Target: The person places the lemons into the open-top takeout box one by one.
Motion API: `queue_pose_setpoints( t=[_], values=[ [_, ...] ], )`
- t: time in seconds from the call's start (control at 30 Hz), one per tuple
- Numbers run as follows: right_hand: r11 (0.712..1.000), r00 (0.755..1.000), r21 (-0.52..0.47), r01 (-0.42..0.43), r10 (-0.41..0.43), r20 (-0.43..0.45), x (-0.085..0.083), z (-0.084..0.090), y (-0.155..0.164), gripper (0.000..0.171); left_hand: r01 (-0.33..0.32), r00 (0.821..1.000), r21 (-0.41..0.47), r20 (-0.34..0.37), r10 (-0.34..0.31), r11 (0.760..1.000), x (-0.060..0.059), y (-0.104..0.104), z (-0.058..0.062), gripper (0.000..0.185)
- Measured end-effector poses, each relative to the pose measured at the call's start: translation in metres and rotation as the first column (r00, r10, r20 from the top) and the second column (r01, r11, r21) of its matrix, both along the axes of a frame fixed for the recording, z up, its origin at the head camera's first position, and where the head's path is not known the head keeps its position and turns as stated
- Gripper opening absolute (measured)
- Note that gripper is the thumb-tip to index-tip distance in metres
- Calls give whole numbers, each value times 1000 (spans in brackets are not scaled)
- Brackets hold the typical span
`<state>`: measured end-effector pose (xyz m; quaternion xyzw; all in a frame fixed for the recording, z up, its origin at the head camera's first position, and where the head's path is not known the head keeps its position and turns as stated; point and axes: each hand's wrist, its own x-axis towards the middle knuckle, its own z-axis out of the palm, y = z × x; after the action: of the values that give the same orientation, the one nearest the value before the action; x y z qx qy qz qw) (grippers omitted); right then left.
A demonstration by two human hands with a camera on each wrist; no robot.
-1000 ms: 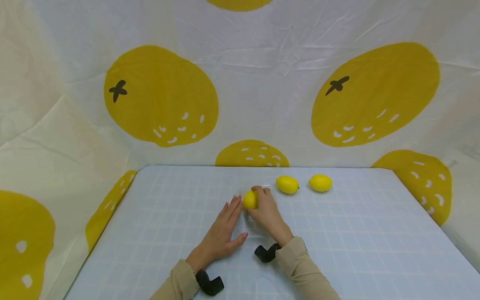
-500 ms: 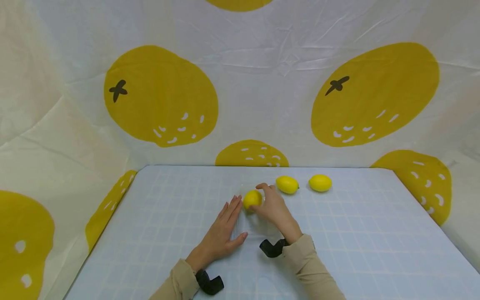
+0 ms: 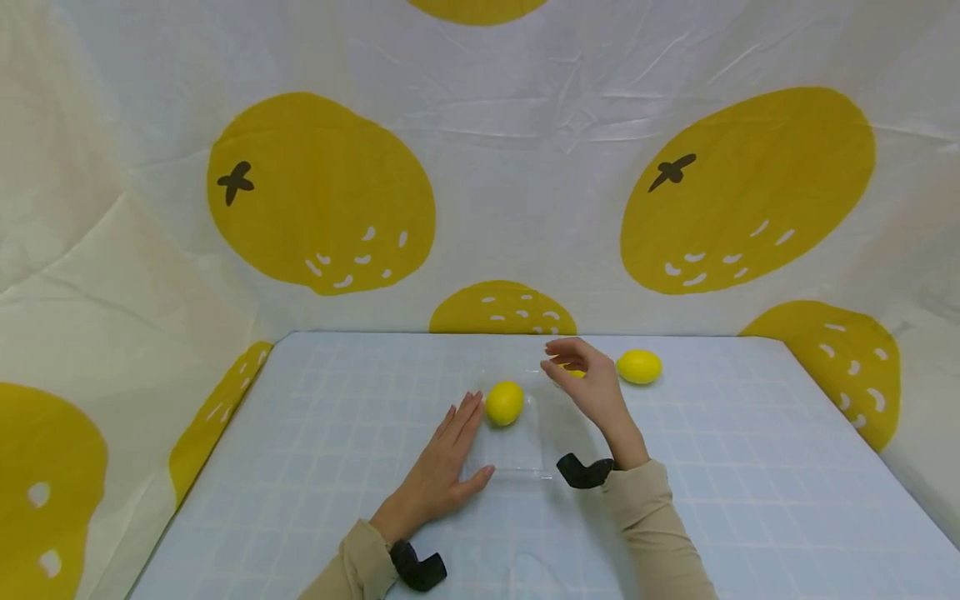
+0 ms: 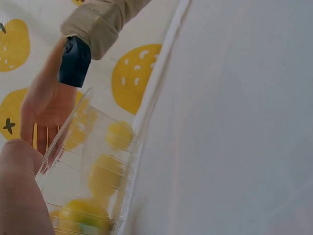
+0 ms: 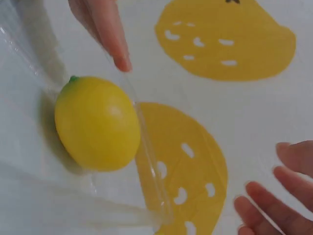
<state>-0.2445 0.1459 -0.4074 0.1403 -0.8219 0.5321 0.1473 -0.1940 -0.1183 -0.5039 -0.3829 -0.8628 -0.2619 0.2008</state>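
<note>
Steadying clear tray (image 3: pixel 517 450), lemon (image 3: pixel 504 402) inside, unlabelled

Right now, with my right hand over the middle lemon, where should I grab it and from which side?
Probably from above, across the short middle of the middle lemon. It lies on its side on the table, long axis left to right, so its narrow waist suits thumb and fingers. The right hand already hovers open over it, and the far lemon lies apart, leaving finger room.
</note>
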Motion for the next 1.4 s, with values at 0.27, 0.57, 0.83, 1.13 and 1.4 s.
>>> queue_pose_setpoints(
  t=[0.27, 0.57, 0.83, 1.13, 1.4],
  values=[
    [986, 999, -162, 28, -35, -41, -9, -16, 25, 36, 2, 1000, 1, -9, -2, 1000, 1, 1, -1, 79],
    [997, 996, -31, 76, -74, 50, -30, -70, 43, 51, 1, 1000, -8, -7, -1, 1000, 1, 0, -1, 79],
    [998, 990, 36, 51, -55, 131, -31, -90, 49, 64, 7, 1000, -6, -5, -7, 1000, 1, 0, 0, 79],
    [991, 992, 43, 126, -127, 12, -33, -98, 45, 58, 0, 1000, -9, -1, 0, 1000, 0, -1, 0, 79],
    [974, 974, 34, 226, -227, 16, -28, -98, 39, 59, 2, 1000, -8, 1, -2, 1000, -1, -2, -2, 79]
  ],
)
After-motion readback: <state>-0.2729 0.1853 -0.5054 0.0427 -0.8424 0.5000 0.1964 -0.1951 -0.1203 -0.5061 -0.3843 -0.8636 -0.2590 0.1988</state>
